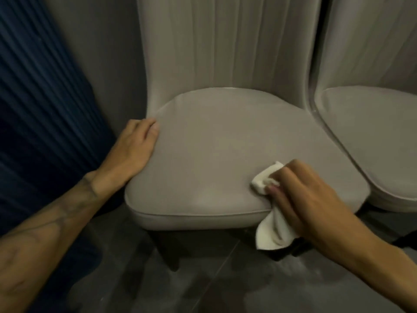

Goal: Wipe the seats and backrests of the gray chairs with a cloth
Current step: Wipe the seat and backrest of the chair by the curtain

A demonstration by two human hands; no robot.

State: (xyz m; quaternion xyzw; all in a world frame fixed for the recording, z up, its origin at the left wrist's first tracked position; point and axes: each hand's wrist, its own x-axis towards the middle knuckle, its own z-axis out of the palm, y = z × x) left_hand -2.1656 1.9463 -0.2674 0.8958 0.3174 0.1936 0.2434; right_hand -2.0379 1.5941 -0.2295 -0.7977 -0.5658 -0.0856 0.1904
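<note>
A gray chair (225, 41) faces the camera. The left hand (133, 150) lies flat, fingers together, on the left edge of its seat (214, 143). The right hand (302, 195) grips a white cloth (270, 231) at the seat's front right, lengthwise front-to-back, tail overhanging the edge.

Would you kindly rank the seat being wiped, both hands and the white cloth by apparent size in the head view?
1. seat
2. right hand and left hand: unranked, the right only looks bigger being nearer.
3. white cloth, partly hidden in the right hand.
</note>
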